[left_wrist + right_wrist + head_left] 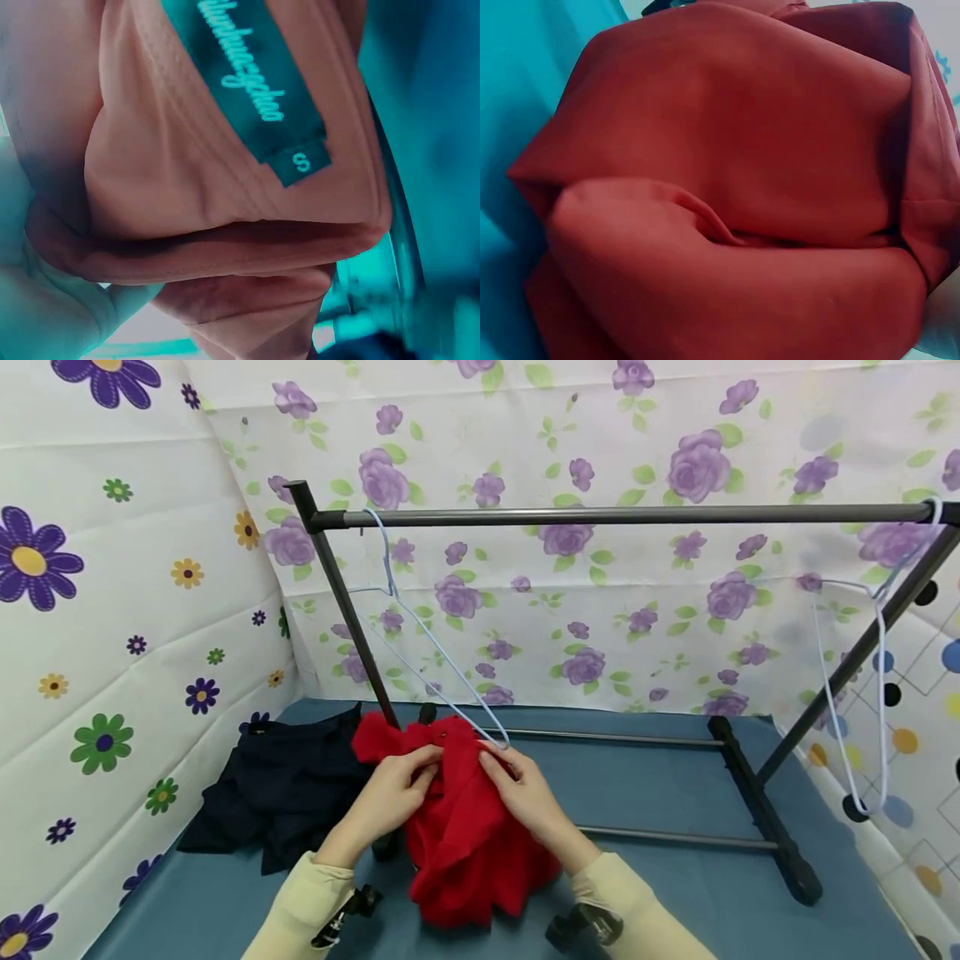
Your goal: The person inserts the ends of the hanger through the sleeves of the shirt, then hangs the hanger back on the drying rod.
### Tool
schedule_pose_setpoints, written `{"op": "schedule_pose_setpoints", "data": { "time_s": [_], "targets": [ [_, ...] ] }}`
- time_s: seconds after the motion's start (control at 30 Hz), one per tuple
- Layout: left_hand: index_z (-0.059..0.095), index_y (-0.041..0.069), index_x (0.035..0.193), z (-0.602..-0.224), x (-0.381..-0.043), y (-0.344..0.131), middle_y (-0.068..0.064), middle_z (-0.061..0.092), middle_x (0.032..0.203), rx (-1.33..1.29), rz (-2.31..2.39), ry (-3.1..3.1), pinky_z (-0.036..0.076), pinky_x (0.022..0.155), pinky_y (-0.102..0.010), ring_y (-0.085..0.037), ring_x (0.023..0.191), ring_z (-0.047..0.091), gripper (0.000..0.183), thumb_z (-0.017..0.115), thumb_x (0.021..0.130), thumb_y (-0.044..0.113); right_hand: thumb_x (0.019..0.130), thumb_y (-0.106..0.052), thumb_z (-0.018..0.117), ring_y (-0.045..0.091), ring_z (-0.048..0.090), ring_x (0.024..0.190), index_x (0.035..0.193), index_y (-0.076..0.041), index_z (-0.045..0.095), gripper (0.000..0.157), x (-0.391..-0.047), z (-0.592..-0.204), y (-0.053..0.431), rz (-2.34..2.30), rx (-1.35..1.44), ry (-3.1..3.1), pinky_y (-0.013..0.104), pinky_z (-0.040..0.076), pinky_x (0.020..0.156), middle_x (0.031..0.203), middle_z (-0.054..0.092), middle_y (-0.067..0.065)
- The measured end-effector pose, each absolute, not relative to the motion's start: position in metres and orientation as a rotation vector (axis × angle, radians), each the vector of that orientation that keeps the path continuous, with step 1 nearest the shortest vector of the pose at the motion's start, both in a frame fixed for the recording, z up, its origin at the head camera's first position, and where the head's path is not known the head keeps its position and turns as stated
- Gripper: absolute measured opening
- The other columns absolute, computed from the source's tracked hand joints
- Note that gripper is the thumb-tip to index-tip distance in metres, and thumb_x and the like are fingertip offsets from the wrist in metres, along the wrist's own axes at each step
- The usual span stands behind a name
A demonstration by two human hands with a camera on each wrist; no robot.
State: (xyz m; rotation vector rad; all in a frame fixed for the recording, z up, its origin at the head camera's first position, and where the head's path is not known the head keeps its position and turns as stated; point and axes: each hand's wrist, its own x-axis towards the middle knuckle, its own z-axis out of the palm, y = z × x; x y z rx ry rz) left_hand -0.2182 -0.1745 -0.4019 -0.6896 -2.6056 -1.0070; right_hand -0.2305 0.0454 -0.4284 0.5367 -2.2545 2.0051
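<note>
Both hands hold a bunched red garment (468, 827) in front of the rack's left post. My left hand (390, 793) pinches its edge between thumb and fingers, and my right hand (528, 789) pinches it on the other side. A light blue hanger (442, 647) hangs from the bar, its lower corner at the right hand's fingertips; whether they touch it is hard to tell. Close up in the left wrist view, a dark label (247, 82) with light lettering and a small S tag is sewn inside the garment. Red cloth fills most of the right wrist view.
A dark navy garment (288, 789) lies crumpled at the left. The black metal rack has a top bar (600, 517), lower rails (675, 837) and a right foot (772, 827). Another light blue hanger (881, 693) hangs at its right end. Flower-patterned sheets surround the blue surface (675, 910).
</note>
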Motion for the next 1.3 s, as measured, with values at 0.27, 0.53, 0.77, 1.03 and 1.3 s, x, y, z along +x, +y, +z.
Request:
{"op": "schedule_pose_setpoints", "data": {
  "time_s": [0.27, 0.53, 0.77, 1.03, 1.3],
  "targets": [
    [0.074, 0.022, 0.118, -0.396, -0.228, -0.132, 0.007, 0.061, 0.072, -0.776, -1.157, -2.549, 0.042, 0.058, -0.025, -0.002, 0.054, 0.043, 0.026, 0.059, 0.101, 0.008, 0.104, -0.020, 0.057, 0.006, 0.055, 0.114, 0.134, -0.005, 0.064, 0.033, -0.231, -0.414, 0.116, 2.022, 0.328, -2.203, 0.020, 0.041, 0.095, 0.131, 0.064, 0.008],
    [0.074, 0.017, 0.116, -0.377, -0.243, -0.096, -0.002, 0.068, 0.089, -0.804, -1.347, -2.394, 0.030, 0.051, -0.025, -0.007, 0.050, 0.030, 0.025, 0.057, 0.102, 0.005, 0.108, -0.029, 0.049, 0.006, 0.053, 0.113, 0.147, -0.004, 0.050, 0.046, -0.229, -0.378, 0.163, 2.023, 0.279, -2.154, 0.018, 0.045, 0.091, 0.134, 0.055, 0.003],
    [0.071, 0.013, 0.121, -0.370, -0.252, -0.084, 0.002, 0.044, 0.059, -0.917, -1.365, -2.255, 0.028, 0.042, -0.025, -0.008, 0.040, 0.026, 0.026, 0.056, 0.102, 0.004, 0.106, -0.038, 0.050, 0.011, 0.055, 0.106, 0.145, -0.010, 0.052, 0.048, -0.229, -0.367, 0.189, 2.029, 0.266, -2.096, 0.020, 0.051, 0.081, 0.123, 0.057, -0.005],
    [0.074, 0.023, 0.117, -0.398, -0.253, -0.084, 0.004, 0.037, 0.051, -0.802, -1.373, -2.464, 0.026, 0.041, -0.024, -0.008, 0.039, 0.025, 0.028, 0.054, 0.104, 0.009, 0.106, -0.043, 0.049, 0.013, 0.055, 0.107, 0.145, -0.008, 0.052, 0.052, -0.237, -0.396, 0.208, 1.906, 0.203, -2.321, 0.023, 0.049, 0.083, 0.129, 0.057, 0.004],
    [0.075, 0.027, 0.113, -0.435, -0.250, -0.082, 0.004, 0.049, 0.067, -0.862, -1.238, -2.737, 0.032, 0.046, -0.023, -0.007, 0.043, 0.030, 0.027, 0.052, 0.105, 0.015, 0.107, -0.041, 0.047, 0.042, 0.040, 0.137, 0.152, -0.004, 0.041, 0.059, -0.237, -0.436, 0.241, 1.625, 0.317, -2.874, 0.061, 0.037, 0.106, 0.152, 0.040, 0.025]
  ]
}}
